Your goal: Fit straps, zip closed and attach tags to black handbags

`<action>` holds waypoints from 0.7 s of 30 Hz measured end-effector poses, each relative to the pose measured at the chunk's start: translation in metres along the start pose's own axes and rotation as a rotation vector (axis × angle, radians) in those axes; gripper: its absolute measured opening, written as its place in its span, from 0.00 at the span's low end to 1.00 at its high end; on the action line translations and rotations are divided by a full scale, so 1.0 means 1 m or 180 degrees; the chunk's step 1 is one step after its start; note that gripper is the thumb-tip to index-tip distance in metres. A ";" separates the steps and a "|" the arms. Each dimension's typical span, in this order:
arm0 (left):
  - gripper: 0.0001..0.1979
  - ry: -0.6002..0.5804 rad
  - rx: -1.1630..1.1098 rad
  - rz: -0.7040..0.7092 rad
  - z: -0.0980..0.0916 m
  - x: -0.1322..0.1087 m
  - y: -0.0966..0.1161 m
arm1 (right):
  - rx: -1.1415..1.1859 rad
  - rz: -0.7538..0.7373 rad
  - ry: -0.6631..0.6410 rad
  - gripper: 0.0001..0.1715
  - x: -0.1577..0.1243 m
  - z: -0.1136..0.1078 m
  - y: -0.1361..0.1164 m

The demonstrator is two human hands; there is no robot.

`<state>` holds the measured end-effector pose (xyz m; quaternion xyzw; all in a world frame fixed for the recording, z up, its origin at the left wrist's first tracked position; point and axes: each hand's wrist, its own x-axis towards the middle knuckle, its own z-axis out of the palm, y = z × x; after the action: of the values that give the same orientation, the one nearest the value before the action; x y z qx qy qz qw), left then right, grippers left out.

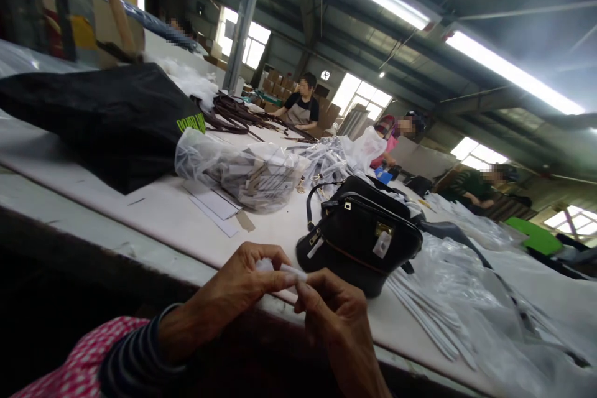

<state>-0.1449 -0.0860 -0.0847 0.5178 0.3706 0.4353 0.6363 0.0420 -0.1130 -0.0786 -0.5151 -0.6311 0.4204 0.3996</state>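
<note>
Both my hands meet at the near edge of the table, pinching a small piece of white, thin material (293, 272) that looks like paper or film. My left hand (249, 277) is closed on it with thumb and fingers, and a crumpled translucent bit shows inside its curled fingers. My right hand (338, 308) pinches the same piece from the other side. Just beyond my hands a black handbag (359, 242) stands on the table, with gold-coloured zip pulls and a clasp partly covered in white wrapping. It touches neither hand.
A clear plastic bag of tags (261, 174) lies left of the handbag, near flat white cards (212, 208). Black fabric (107, 115) covers the left. White strips (429, 317) and clear plastic sheets (466, 286) lie right. Brown straps (233, 113) and several people are farther back.
</note>
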 end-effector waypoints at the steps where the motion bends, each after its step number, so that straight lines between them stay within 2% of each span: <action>1: 0.12 0.0015 0.0072 0.0045 0.000 0.002 0.002 | -0.0333 -0.0244 0.0015 0.21 0.004 -0.005 -0.002; 4: 0.12 0.0197 0.0130 0.0291 -0.001 0.011 0.006 | -0.1758 -0.1442 0.0325 0.11 0.021 -0.021 -0.018; 6: 0.13 0.0434 0.0002 0.0395 0.000 0.023 0.006 | -0.2870 -0.2127 0.0440 0.11 0.034 -0.028 -0.032; 7: 0.13 0.0552 -0.0084 0.0428 0.001 0.029 0.005 | -0.3390 -0.2316 0.0397 0.10 0.040 -0.030 -0.038; 9: 0.13 0.0732 -0.0234 0.0474 0.005 0.044 0.001 | -0.4230 -0.2464 0.0127 0.09 0.049 -0.033 -0.045; 11: 0.12 0.0888 -0.0333 0.0518 0.008 0.058 -0.004 | -0.4674 -0.2545 -0.0207 0.07 0.054 -0.035 -0.045; 14: 0.11 0.1094 -0.0427 0.0481 0.012 0.072 -0.011 | -0.4745 -0.2661 -0.0414 0.05 0.057 -0.042 -0.039; 16: 0.11 0.1137 -0.0427 0.0438 0.013 0.075 -0.013 | -0.4607 -0.2667 -0.0429 0.09 0.059 -0.045 -0.039; 21: 0.08 0.1112 -0.0295 0.0513 0.012 0.075 -0.016 | -0.4852 -0.2582 -0.0605 0.10 0.070 -0.042 -0.056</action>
<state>-0.1053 -0.0209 -0.0997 0.4325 0.4123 0.5847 0.5486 0.0534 -0.0455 -0.0067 -0.3402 -0.9063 -0.2506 0.0102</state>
